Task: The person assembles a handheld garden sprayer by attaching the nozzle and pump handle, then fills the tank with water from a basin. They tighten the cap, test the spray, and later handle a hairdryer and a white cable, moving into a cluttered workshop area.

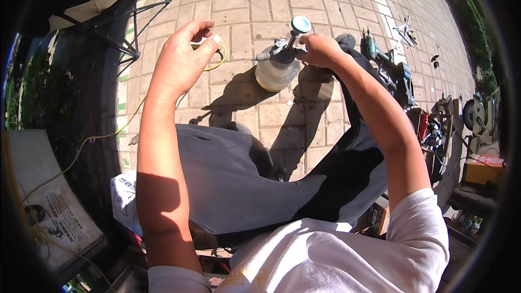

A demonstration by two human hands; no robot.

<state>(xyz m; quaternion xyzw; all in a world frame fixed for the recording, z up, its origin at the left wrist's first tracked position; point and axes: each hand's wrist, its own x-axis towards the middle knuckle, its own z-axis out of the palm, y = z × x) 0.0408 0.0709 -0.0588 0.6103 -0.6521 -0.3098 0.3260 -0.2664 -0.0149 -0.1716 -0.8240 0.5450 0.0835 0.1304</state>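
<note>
A pump sprayer bottle (277,76) with a translucent body, a dark grey head and a pale turquoise pump knob stands on the paving ahead of me. My right hand (321,51) is closed at the right side of its head, fingertips mostly hidden behind the hand. To the left, in the air, my left hand (183,57) has its fingers curled in toward the thumb. A thin yellow-green cord (224,57) loops out from between them. The cord trails behind my left wrist down to the lower left. Something white shows at the thumb tip, too small to name.
Dark cloth (233,173) covers my lap. A green power drill (372,48) and other tools lie along the right side. A folding metal frame (135,49) stands at the upper left. A white printed panel (65,222) is at lower left, an orange box (483,172) at far right.
</note>
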